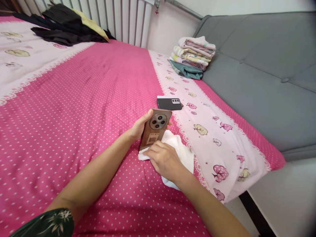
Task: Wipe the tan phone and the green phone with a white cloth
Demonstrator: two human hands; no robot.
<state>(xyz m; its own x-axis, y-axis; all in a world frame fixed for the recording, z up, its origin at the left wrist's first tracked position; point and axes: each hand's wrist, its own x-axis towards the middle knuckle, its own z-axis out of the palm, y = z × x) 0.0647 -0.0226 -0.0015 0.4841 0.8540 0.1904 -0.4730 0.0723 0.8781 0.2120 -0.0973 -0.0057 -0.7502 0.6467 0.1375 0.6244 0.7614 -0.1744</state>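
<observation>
A bronze-coloured smartphone [153, 131] stands tilted upright above the bed, its back with a round camera ring and a small label facing me. My left hand [141, 126] grips it by its sides, thumb along the left edge and fingertips showing at the right. At the phone's lower end, my right hand [164, 158] is closed on a white cloth [184, 153], a fold of which touches the bottom edge. The rest of the cloth hangs behind and beneath the right hand. Just beyond lies a dark phone [168, 104], camera side up, on something white.
Pink dotted bedding [98, 89] with printed pale bands covers the bed. Folded fabrics [194, 54] are stacked by the grey padded headboard [247, 49]. Dark clothes [64, 26] lie at the far left, before a white radiator [123, 19]. The bed's edge falls off at lower right.
</observation>
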